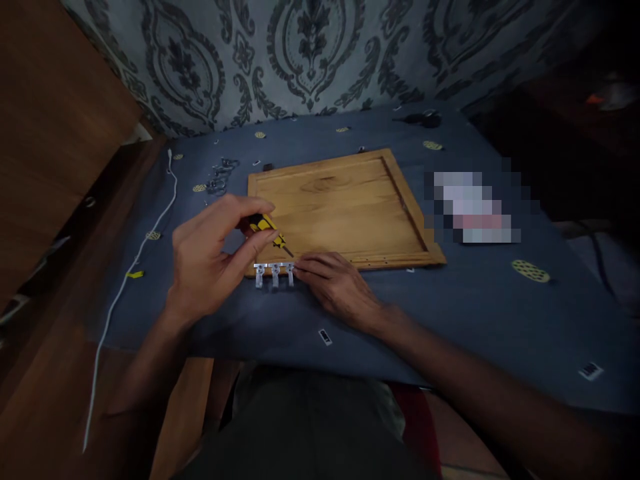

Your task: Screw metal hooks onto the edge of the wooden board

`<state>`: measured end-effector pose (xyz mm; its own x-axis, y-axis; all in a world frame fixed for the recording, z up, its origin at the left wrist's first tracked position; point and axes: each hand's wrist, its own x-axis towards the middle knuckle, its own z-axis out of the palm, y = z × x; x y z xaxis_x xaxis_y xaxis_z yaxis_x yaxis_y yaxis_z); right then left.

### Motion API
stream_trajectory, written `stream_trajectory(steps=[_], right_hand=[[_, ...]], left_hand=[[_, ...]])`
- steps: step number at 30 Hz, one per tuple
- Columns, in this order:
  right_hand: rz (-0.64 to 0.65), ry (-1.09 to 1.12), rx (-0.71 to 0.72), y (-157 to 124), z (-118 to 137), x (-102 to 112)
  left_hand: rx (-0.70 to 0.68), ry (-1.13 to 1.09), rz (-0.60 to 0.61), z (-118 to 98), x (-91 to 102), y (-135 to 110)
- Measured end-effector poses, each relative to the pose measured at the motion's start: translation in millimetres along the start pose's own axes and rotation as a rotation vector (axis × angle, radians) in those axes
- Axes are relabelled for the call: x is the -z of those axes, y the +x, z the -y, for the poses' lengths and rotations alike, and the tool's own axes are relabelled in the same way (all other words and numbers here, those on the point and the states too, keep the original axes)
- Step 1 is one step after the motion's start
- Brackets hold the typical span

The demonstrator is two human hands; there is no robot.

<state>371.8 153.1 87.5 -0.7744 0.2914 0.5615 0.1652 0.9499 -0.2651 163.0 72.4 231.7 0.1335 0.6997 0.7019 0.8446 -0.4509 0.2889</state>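
A wooden panel (345, 207) with a raised frame lies flat on the blue cloth (475, 300). My left hand (213, 257) is closed round a small yellow and black screwdriver (270, 233), its tip slanting down toward the panel's near left edge. Against that edge sits a metal bracket (274, 272) with three hooks. My right hand (335, 287) lies flat on the cloth with its fingertips pressed against the bracket's right end and the panel's near edge.
A white cable (145, 247) runs along the cloth's left edge. Small metal parts (220, 177) lie in a heap at the back left. A dark tool (423, 120) rests near the patterned wall. Brown furniture (50, 133) stands at the left.
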Motion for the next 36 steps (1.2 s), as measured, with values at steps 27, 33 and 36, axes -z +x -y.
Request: stream_trajectory(steps=[27,33,36], right_hand=[[-0.071,-0.088,0.058,0.7,-3.9,-1.2],[-0.056,-0.106,0.058,0.3,-4.0,0.5],[-0.071,-0.112,0.073,-1.1,-5.7,0.0]], left_hand=[[0.684,-0.128,-0.315,103.3,16.9,-45.4],[0.756,-0.277,-0.317,103.2,-12.4,-72.8],[0.749,-0.351,-0.224,101.6,-35.6,-77.5]])
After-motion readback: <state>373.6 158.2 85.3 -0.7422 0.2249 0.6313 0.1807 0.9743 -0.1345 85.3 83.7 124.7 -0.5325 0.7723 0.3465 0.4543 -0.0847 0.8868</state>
